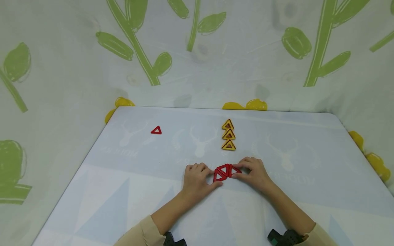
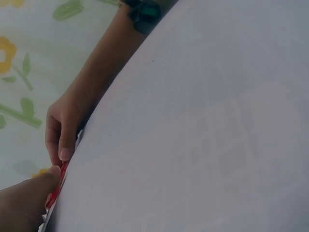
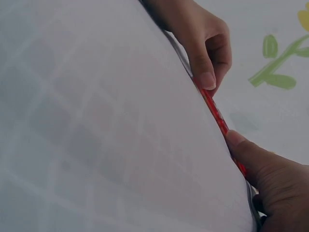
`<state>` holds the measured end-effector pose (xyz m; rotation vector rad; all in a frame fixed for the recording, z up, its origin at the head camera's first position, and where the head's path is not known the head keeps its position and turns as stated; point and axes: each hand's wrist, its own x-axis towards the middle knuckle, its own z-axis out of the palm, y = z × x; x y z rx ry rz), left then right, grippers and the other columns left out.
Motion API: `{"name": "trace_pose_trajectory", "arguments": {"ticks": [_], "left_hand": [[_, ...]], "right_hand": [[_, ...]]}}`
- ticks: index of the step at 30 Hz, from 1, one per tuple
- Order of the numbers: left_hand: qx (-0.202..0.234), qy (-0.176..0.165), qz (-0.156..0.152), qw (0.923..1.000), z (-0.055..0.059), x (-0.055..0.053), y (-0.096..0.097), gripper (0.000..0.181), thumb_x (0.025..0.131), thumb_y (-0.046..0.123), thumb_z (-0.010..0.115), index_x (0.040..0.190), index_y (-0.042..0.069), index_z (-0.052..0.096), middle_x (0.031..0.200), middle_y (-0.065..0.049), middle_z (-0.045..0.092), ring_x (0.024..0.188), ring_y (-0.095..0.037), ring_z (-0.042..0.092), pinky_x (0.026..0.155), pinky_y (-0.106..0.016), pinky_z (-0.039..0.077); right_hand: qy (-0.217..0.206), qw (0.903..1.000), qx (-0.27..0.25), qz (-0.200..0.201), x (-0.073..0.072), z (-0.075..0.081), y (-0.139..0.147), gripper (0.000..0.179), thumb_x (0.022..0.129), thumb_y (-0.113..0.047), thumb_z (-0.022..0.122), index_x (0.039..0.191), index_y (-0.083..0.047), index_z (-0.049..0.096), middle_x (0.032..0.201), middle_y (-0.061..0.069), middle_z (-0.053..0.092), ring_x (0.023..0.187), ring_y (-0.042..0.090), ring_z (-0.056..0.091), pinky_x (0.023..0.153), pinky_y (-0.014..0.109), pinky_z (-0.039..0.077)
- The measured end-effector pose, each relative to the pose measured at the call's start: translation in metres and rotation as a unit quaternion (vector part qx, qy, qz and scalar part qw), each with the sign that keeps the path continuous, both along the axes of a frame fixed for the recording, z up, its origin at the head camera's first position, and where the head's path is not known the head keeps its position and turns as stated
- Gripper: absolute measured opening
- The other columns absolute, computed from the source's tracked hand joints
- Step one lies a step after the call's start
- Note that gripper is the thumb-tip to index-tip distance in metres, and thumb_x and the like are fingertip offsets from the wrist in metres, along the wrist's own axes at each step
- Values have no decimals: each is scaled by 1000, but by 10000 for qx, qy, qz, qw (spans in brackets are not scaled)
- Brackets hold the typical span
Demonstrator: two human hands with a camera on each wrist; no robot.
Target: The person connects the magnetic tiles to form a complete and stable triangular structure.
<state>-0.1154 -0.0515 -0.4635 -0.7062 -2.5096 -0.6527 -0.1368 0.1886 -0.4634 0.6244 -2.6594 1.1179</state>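
Note:
Three red triangular frame tiles lie edge to edge in a row on the table. My left hand holds the left red tile between thumb and fingers. With thumb and forefinger, my right hand pinches the right red tile. The middle red tile sits between those two, touching both. In the left wrist view, the red tiles show as a thin strip between the hands. The right wrist view has the red tiles edge-on, with a thumb at each end.
Beyond the hands, three yellow triangle pieces form a column, points facing away. A single red triangle tile lies far left. The pale table ends at a leaf-patterned curtain.

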Motion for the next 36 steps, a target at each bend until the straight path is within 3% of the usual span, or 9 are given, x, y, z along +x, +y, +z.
{"name": "trace_pose_trajectory", "arguments": {"ticks": [9,16,19,25,27,31,36], "left_hand": [[411,-693,204,9965,3,-4,-4,40,69,48,79,96,18,74,85,4,62,78,-13,57,76,-35,39],[719,-1320,179,9885,7,-13,-13,46,68,41,82,106,15,72,89,3,63,80,-13,56,73,-33,38],[928,-1677,91,9814,7,-19,-20,54,69,37,83,114,13,68,92,3,62,82,-11,55,74,-33,40],[1455,-2494,-15,9574,13,-31,-35,64,71,33,83,126,10,61,105,-1,60,93,-14,53,81,-36,45],[1593,-2558,-38,9535,15,-34,-41,64,71,31,83,127,10,59,108,-2,59,97,-16,53,83,-37,46],[1821,-2364,-37,9544,20,-42,-59,64,71,26,83,127,6,59,111,-6,59,100,-22,54,87,-40,46],[2007,-2190,210,9546,27,-49,-83,63,71,21,83,126,4,59,113,-9,58,102,-27,54,88,-44,44]], "right_hand": [[125,9999,-62,52,0,0,0,31,67,-18,85,95,-13,76,85,-7,63,82,9,51,73,34,31],[134,9999,-89,52,2,1,-1,30,66,-18,85,94,-12,75,85,-6,64,82,9,51,73,33,31],[102,9999,-107,34,2,1,-1,31,66,-18,85,95,-13,75,85,-7,64,82,9,51,73,32,30],[-11,10000,-69,13,1,1,0,30,68,-19,84,96,-13,75,86,-7,64,83,9,50,74,33,31],[-51,10000,-35,-10,1,1,0,30,68,-20,84,96,-13,75,87,-7,64,83,9,50,74,33,31],[-74,10000,-21,-50,1,1,0,30,68,-20,84,96,-13,75,87,-7,63,84,9,50,75,34,31],[-4,10000,-75,2,1,0,0,30,68,-19,84,96,-14,75,86,-7,63,83,9,50,74,33,30]]}}
